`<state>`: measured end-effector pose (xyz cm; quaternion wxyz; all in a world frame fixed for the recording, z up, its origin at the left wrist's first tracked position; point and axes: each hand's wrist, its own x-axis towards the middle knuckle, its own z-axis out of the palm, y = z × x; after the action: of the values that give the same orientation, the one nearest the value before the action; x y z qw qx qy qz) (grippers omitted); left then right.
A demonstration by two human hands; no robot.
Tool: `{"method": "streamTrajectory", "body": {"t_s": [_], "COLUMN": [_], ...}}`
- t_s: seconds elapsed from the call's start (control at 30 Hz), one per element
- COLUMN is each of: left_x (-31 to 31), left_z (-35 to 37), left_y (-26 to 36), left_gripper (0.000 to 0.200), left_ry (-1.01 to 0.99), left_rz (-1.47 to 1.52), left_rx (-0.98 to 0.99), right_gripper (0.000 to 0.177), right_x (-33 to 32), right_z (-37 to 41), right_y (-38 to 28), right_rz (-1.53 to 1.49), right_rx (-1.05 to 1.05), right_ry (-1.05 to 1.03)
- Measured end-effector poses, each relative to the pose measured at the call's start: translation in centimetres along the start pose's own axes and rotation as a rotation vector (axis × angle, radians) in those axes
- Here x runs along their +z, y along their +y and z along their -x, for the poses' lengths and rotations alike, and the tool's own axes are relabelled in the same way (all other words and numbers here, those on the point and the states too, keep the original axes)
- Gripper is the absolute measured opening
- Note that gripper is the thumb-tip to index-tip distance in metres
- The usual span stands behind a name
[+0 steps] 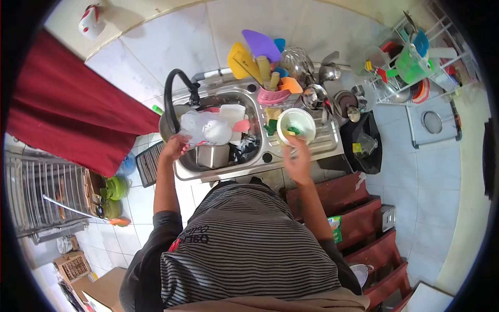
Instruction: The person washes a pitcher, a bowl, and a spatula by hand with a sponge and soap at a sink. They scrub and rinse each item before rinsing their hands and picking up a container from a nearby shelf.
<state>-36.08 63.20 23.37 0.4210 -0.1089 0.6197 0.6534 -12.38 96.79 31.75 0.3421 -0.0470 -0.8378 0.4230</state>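
Observation:
My left hand (175, 147) is closed on the edge of a translucent plastic container (191, 128) over the left side of the sink. Just right of it, a rounded white container (217, 132) sits among the dishes. My right hand (298, 162), blurred by motion, reaches with fingers stretched towards the near rim of a white bowl (306, 125) on the drainboard. Inside that bowl lies a green and yellow sponge (293, 130). A metal container (213, 156) rests at the front of the sink (255, 162), below my left hand's container.
A black faucet (169, 99) arches over the sink's left side. Behind the bowl stand a pink utensil basket (273, 96) and metal kitchenware (314, 96). A black bin (370, 143) is right of the drainboard; dark red steps (358, 221) lie nearer me. A red curtain (78, 112) hangs left.

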Motion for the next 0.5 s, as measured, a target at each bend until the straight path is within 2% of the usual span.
{"method": "streamTrajectory", "body": {"t_s": [0.03,0.1,0.2,0.3,0.33,0.37,0.47,0.5], "left_x": [-1.2,-2.1,-3.8,-4.8,-4.8,-4.0,-1.7,-3.4], "left_z": [-0.5,0.1,-0.7,-1.8,-1.9,-1.3,-1.1,-3.2], "left_y": [-0.9,-1.6,-4.1,-6.3,-6.8,-6.6,-5.9,-7.5], "left_gripper": [0.007,0.009,0.010,0.012,0.013,0.015,0.021,0.032], "left_ry": [-0.023,-0.055,-0.248,-0.426,-0.471,-0.462,-0.303,-0.582], "left_rz": [0.073,0.260,0.463,0.692,0.767,0.833,0.695,0.718], "left_rx": [-0.030,-0.073,-0.105,-0.222,-0.246,-0.260,-0.220,-0.176], "right_gripper": [0.035,0.047,0.052,0.054,0.053,0.052,0.058,0.058], "right_x": [2.4,7.3,13.4,20.2,21.0,21.2,19.9,19.0], "right_z": [-1.7,-4.2,-5.5,-3.9,-3.6,-3.6,-4.6,-5.3], "right_y": [-0.6,-2.0,-0.8,6.3,6.9,7.2,6.0,4.8], "right_rz": [0.054,-0.026,-0.247,-0.497,-0.494,-0.488,-0.487,-0.490], "right_rx": [-0.090,-0.195,0.175,0.435,0.480,0.522,0.745,0.829], "right_ry": [-0.184,-0.310,-0.536,-0.688,-0.695,-0.701,-0.710,-0.738]}}
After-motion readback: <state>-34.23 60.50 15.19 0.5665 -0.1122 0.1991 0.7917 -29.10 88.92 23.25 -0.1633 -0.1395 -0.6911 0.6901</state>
